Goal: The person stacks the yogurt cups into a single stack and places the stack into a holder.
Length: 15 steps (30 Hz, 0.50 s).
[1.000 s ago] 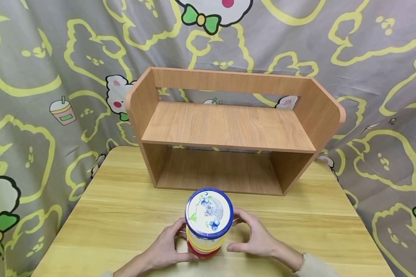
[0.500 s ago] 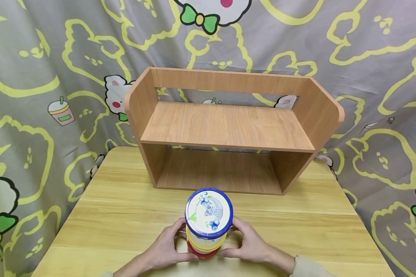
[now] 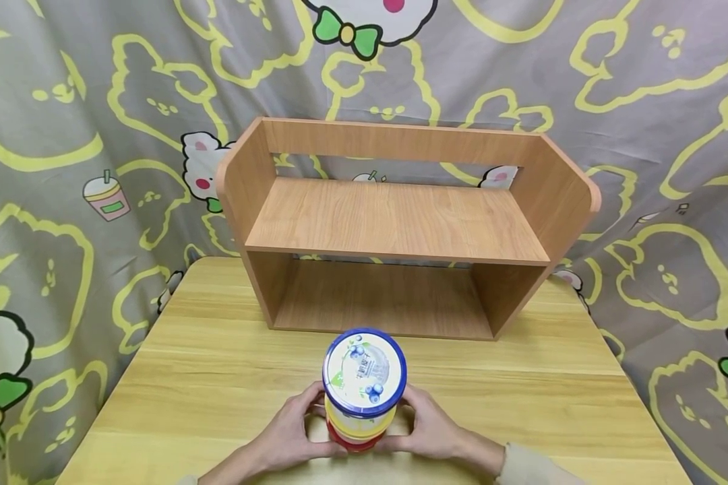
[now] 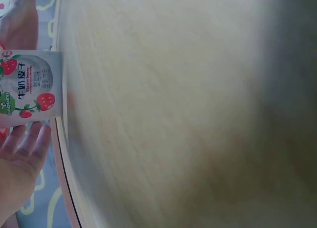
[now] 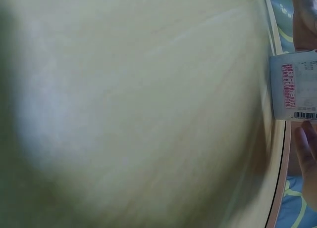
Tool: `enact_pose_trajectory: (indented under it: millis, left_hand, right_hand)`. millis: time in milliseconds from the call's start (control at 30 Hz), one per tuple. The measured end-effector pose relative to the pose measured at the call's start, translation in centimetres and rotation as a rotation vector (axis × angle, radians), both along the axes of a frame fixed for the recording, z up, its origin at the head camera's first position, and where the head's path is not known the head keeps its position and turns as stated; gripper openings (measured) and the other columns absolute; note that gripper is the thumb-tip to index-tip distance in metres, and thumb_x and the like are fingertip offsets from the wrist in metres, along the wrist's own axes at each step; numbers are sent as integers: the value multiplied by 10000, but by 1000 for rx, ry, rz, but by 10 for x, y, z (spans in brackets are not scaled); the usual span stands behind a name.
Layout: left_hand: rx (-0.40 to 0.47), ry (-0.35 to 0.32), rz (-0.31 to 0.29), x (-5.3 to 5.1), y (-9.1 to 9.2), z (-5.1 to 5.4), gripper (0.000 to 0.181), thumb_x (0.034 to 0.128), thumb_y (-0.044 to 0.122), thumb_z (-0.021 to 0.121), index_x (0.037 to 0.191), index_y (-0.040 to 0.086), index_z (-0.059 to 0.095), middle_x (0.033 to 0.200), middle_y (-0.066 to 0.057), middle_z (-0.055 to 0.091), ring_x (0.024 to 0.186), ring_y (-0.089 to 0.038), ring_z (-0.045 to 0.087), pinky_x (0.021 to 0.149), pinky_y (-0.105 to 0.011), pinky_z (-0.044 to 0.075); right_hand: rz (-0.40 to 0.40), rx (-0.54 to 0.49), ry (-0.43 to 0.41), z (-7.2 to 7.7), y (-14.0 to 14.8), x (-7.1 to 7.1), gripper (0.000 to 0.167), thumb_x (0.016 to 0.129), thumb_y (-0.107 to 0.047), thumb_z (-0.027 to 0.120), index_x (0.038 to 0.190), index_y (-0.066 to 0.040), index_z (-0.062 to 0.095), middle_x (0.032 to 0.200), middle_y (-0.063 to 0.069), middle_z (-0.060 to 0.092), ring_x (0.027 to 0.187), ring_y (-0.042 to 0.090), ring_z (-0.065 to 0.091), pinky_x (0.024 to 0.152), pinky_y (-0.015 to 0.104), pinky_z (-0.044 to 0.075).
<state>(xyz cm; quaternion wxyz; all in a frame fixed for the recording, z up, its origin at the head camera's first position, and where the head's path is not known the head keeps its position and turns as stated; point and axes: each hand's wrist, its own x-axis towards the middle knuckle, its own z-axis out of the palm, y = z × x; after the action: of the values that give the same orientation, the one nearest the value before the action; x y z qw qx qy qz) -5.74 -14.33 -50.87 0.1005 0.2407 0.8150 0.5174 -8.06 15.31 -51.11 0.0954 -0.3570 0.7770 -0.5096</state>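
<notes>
A stack of round plastic tubs stands on the table in front of me in the head view. On top is a blue-rimmed lid (image 3: 365,372) printed with blueberries; a yellow band (image 3: 361,424) and a red rim (image 3: 354,444) show beneath it. My left hand (image 3: 288,431) holds the lower stack from the left, thumb in front, fingers behind. From the right, my right hand (image 3: 427,428) grips it the same way, its fingertips partly hidden. The left wrist view shows a strawberry-printed tub (image 4: 32,87) between both hands; the right wrist view shows its barcode side (image 5: 296,84).
Behind the stack, a two-tier wooden shelf (image 3: 394,219) stands on the wooden table (image 3: 188,377). A grey curtain (image 3: 152,81) with yellow cartoon outlines hangs around the back and sides.
My right hand has moved left and closed in on the stack, its thumb now at the lower tub. The left hand and the stack have stayed nearly still.
</notes>
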Motion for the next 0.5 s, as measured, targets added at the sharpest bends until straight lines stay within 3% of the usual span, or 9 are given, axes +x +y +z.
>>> enact_pose_trajectory:
  millis: [200,500]
  left_hand:
    - [8,-6,-3,1,0,0,839,798,406,929,1483,194,495,1293,52,717,1081,-24,674,1010,-265,591]
    - [-28,15,12,0,0,0,853,788,447,927,1492,241,492,1291,104,720,1082,-27,667,1030,-306,573]
  right_hand:
    - [-2,38,-92,1,-1,-3,788,825,-401,911,1491,-329,494,1475,-139,625,1405,146,578,1185,386,493]
    - [35,34,-49,-3,-2,-8,800,826,-383,913,1500,-314,487,1485,-104,627,1420,154,568,1205,393,477]
